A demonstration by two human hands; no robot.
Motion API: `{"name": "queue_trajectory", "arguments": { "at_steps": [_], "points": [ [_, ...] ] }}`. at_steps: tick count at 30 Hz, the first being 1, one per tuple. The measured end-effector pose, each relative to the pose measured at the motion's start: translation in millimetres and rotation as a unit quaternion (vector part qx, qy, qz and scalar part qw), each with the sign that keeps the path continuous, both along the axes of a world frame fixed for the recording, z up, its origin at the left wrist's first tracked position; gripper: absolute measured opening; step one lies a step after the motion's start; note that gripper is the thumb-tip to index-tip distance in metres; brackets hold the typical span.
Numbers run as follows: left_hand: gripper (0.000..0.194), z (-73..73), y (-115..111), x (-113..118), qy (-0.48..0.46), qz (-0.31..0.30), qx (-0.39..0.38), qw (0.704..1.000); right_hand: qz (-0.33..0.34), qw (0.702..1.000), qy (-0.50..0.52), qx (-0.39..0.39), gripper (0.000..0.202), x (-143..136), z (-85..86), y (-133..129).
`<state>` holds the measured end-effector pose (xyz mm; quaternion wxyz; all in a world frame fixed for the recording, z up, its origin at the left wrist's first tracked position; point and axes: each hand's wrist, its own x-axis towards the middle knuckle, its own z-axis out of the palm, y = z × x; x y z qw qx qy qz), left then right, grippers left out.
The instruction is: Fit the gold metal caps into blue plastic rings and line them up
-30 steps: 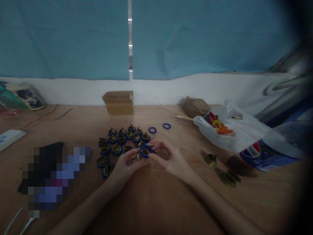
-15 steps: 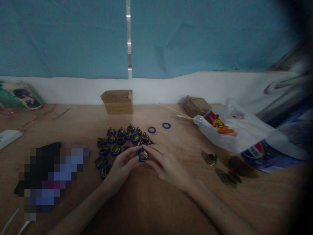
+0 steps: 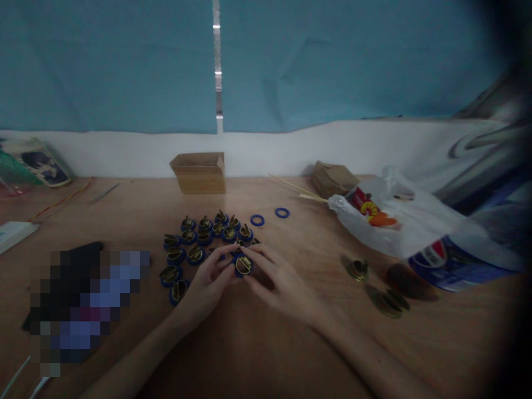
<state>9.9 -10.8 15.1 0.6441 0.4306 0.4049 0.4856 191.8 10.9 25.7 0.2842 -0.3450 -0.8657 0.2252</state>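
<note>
Between my two hands is a round brass-coloured metal piece with a blue ring around it point(image 3: 243, 266). The fingertips of my left hand point(image 3: 210, 280) close on its left side and top edge. From the other side, my right hand point(image 3: 282, 280) grips the same piece with thumb and fingers. Just beyond and to the left stand several similar blue-ringed brass pieces point(image 3: 195, 254), many with raised metal flaps; my hands partly hide a few. Two loose blue rings point(image 3: 257, 220) lie farther back on the wooden table point(image 3: 257, 343).
Loose brass pieces without rings point(image 3: 358, 270) lie to the right, near a blue Pepsi tub point(image 3: 457, 266) and a white plastic bag point(image 3: 419, 221). An open cardboard box point(image 3: 202, 180) and a brown block-shaped package point(image 3: 334, 178) stand at the back. A dark flat object point(image 3: 68, 277) lies left.
The held piece has turned slightly, showing more of its round face. My right thumb and fingers have spread a little around it. The view has shifted slightly.
</note>
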Motion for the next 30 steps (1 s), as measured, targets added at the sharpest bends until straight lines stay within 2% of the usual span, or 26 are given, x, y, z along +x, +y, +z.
{"name": "queue_trajectory", "arguments": {
  "at_steps": [3, 5, 9, 14, 19, 25, 30],
  "points": [
    [0.04, 0.4, -0.4, -0.1, -0.002, 0.015, 0.005, 1.0, 0.007, 0.993, 0.088, -0.074, 0.046, 1.0, 0.2, 2.5],
    [0.037, 0.4, -0.5, -0.2, 0.003, 0.025, 0.004, 1.0, -0.007, 0.983, 0.137, -0.125, 0.039, 0.8, -0.8, 4.4],
    [0.034, -2.0, -0.2, -0.9, 0.002, 0.026, -0.002, 1.0, -0.018, 0.964, 0.178, -0.199, 0.027, -2.1, -3.1, 6.2],
    [0.028, -6.9, -0.2, -2.9, -0.01, 0.026, -0.006, 1.0, 0.009, 0.951, 0.189, -0.245, 0.027, -4.3, -4.2, 4.7],
    [0.029, -5.9, -2.0, -3.5, -0.011, 0.023, -0.013, 1.0, 0.039, 0.931, 0.223, -0.287, 0.03, -5.3, -4.1, 0.9],
    [0.03, -6.5, -1.5, -3.6, -0.011, 0.011, -0.004, 1.0, 0.004, 0.921, 0.215, -0.325, 0.035, -8.1, -1.9, -2.6],
    [0.031, -7.4, 0.3, -5.1, -0.004, 0.013, -0.013, 1.0, 0.002, 0.91, 0.223, -0.35, 0.034, -10.7, 0.5, -4.4]
  ]
}}
